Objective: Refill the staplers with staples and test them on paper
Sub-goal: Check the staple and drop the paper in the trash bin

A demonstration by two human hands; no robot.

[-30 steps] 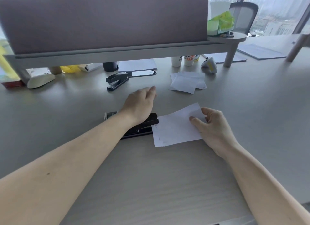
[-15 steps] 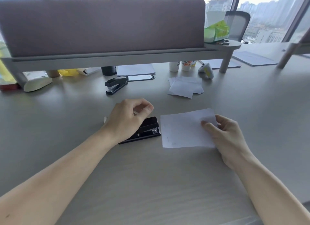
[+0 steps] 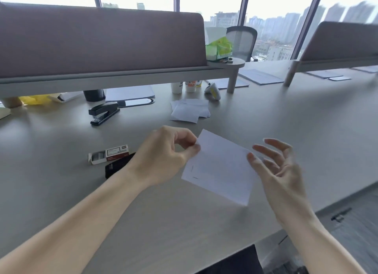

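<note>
My left hand point(image 3: 165, 157) pinches the upper left edge of a white paper sheet point(image 3: 221, 167) and holds it lifted above the desk. Two staples show near the sheet's lower left corner. My right hand point(image 3: 274, 167) is at the sheet's right edge, thumb against it, fingers spread apart. A black stapler point(image 3: 116, 166) lies on the desk, mostly hidden behind my left wrist. Beside it lies an open staple box point(image 3: 108, 156), red and white. A second black stapler point(image 3: 103, 112) stands farther back on the left.
A loose pile of white paper slips point(image 3: 190, 110) lies behind the sheet. Cups point(image 3: 184, 86) and a small white device point(image 3: 213, 90) stand under the shelf of the grey divider point(image 3: 102, 38). The desk's front edge point(image 3: 306, 218) runs diagonally at the right.
My left hand left the near stapler and took the sheet's left edge. The sheet rose off the desk. My right hand opened its fingers. The staple box came into view.
</note>
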